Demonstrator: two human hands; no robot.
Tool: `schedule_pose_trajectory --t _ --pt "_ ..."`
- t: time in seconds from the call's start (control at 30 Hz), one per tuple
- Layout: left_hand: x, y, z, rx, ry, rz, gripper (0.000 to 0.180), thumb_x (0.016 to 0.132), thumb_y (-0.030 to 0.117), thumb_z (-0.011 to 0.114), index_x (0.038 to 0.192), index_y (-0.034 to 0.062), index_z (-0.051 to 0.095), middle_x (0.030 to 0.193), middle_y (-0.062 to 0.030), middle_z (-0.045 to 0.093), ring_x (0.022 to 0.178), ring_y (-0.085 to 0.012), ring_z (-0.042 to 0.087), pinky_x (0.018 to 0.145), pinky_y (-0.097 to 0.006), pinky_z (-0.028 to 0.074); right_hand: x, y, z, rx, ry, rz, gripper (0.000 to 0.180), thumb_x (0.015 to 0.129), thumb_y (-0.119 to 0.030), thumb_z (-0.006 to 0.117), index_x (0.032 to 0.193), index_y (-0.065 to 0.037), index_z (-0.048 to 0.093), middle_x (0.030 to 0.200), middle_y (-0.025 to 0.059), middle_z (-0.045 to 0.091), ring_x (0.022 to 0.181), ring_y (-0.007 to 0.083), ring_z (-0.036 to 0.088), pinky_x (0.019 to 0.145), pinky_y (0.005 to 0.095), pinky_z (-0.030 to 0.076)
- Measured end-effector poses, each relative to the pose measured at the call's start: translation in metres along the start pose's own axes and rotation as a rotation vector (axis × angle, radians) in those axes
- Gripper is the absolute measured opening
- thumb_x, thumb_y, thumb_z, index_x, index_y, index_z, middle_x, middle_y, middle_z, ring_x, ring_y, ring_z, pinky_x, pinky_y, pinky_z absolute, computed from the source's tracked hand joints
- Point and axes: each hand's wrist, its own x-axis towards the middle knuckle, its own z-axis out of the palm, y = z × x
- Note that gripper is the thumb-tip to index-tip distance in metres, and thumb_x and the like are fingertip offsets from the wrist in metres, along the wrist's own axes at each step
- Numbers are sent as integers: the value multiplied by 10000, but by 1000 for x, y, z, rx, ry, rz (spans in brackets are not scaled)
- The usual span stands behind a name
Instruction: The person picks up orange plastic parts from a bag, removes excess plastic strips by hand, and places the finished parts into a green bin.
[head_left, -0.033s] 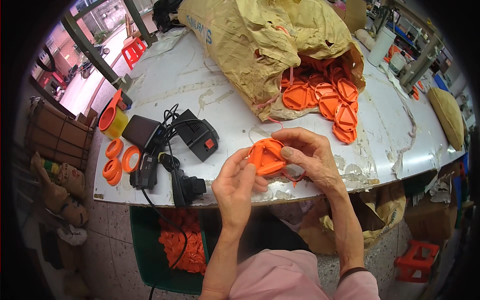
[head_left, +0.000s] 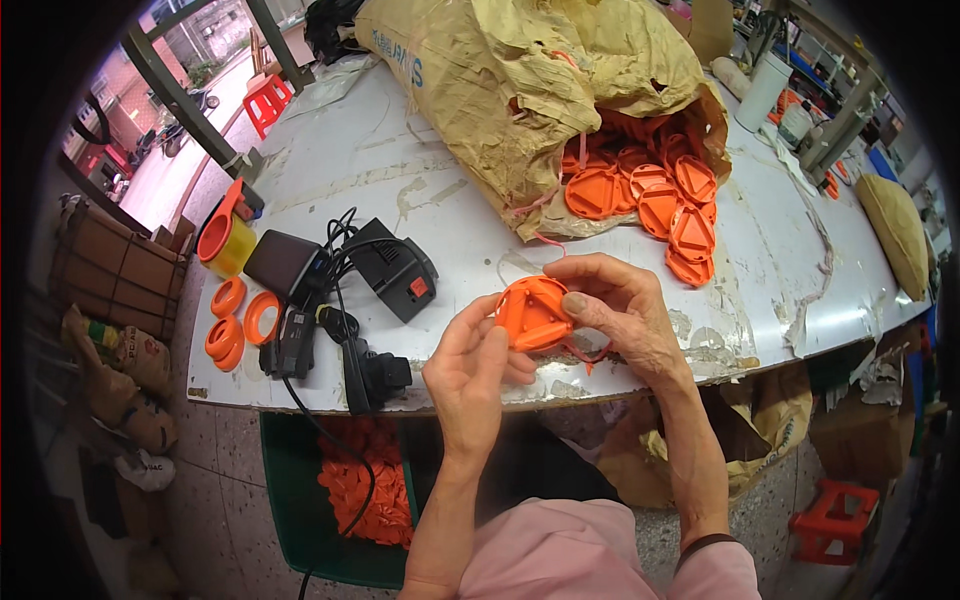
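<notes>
Between my hands, over the table's front edge, is a round orange plastic piece (head_left: 533,313) with a triangular raised pattern inside its rim. My left hand (head_left: 466,375) grips its left side, thumb on the front and fingers behind. At the upper right rim, the thumb and forefinger of my right hand (head_left: 628,312) pinch the same piece. A thin red strand (head_left: 590,357) shows below it near the right hand. Farther back, similar orange pieces (head_left: 660,207) spill from the mouth of a large torn yellow-brown sack (head_left: 490,110).
Left on the white table (head_left: 330,190) are a black charger (head_left: 390,268), cables, a black plug-like block (head_left: 375,375), orange rings (head_left: 262,318) and a yellow cup (head_left: 228,245). Below the edge stands a green bin (head_left: 290,500) of orange parts. A red stool (head_left: 835,522) sits lower right.
</notes>
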Motion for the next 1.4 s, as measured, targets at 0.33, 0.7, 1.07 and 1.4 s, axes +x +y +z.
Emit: schedule_pose_trajectory --t 0.33,0.7,1.07,1.4 --pt "1 0 -1 29 13 2 303 963 104 470 1212 -58 531 702 -64 604 544 -131 607 504 -230 499 2 3 -3 40 31 74 273 871 -107 616 1108 28 605 762 29 642 591 42 555 546 190 449" --pt "-2 0 1 55 14 17 303 965 103 459 1213 -53 536 684 -67 611 547 -125 605 523 -226 495 0 -3 0 24 56 86 250 878 -98 602 1093 28 613 885 64 654 750 72 597 634 202 492" --pt "-3 -1 0 53 -19 35 304 962 75 446 1221 -62 526 782 -82 614 596 -125 612 543 -237 520 0 -2 -2 -36 31 133 264 879 -95 575 1108 34 595 964 85 661 845 108 624 756 245 515" --pt "-7 -1 4 37 -16 65 382 932 78 514 1286 -57 461 976 -108 604 753 -152 637 615 -232 532 -1 -1 0 72 46 85 275 875 -78 598 1123 38 586 942 78 653 802 96 616 693 222 513"
